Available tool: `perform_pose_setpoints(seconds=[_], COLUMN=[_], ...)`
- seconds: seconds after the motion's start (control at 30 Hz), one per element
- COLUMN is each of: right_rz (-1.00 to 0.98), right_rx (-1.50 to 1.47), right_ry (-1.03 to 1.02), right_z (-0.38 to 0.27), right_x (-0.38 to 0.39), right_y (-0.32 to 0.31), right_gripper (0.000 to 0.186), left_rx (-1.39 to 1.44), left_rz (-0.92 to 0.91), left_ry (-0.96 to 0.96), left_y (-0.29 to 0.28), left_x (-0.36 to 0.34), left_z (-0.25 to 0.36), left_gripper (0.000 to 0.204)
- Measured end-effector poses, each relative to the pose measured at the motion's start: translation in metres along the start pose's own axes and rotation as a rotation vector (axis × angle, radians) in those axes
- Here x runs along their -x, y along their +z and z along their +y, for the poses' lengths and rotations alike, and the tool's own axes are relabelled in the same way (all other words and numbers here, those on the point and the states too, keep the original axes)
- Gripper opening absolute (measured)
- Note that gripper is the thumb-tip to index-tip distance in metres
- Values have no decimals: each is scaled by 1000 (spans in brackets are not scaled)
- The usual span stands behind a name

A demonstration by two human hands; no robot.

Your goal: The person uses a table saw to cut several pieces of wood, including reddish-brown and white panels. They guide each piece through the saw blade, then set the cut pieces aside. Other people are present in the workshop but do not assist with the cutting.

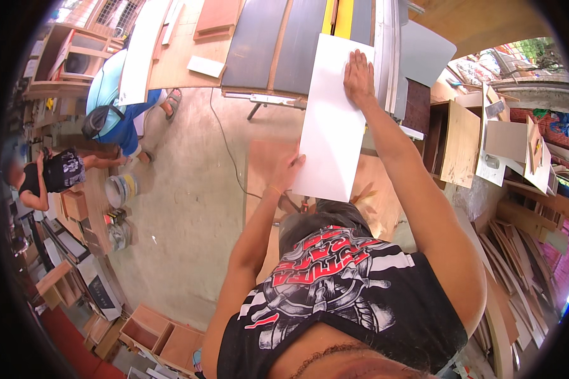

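Note:
A long white board (335,117) reaches from just in front of my body onto the far worktable, its far end lying on the dark grey tabletop (250,54). With my left hand (291,165) I grip the board's left edge near its close end; some of those fingers are hidden beneath it. My right hand (359,79) lies flat on the far right part of the board, fingers stretched out and pointing away from me. Beyond the board's far end, a yellow strip (342,22) runs along the tabletop. A pale metal rail (389,57) stands right of the board.
A small white offcut (206,66) lies on the wooden surface at left. A cable (224,139) crosses the concrete floor. Two other people are at left, one bending (104,107), one in black (54,170). Plywood cabinets (459,142) and stacked wood scraps (515,278) fill the right side.

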State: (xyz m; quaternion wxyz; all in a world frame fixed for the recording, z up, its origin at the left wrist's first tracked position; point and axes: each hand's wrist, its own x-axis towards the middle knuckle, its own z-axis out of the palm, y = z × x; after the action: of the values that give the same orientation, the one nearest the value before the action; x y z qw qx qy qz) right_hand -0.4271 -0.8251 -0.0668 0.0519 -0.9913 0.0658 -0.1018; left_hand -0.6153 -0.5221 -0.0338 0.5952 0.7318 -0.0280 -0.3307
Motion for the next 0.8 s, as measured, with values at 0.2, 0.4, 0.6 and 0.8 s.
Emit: perform_pose_setpoints(seconds=[0.2,0.4,0.6,0.8], right_rz=[8,-19,-21,-22], right_rx=[-23,-32,-17,-11], right_ry=[41,43,56,58], right_z=[6,6,10,10], right_x=[-16,-23,-30,-33], right_y=[-1,0,3,3], right_gripper=[52,52,52,52], left_rx=[-20,-32,69,38], left_rz=[-15,5,-44,-12], left_ry=[-53,-36,-50,48], left_y=[1,-2,-3,-2], left_x=[-15,-31,-37,-40], left_z=[12,-17,-10,-6], left_gripper=[62,60,62,63])
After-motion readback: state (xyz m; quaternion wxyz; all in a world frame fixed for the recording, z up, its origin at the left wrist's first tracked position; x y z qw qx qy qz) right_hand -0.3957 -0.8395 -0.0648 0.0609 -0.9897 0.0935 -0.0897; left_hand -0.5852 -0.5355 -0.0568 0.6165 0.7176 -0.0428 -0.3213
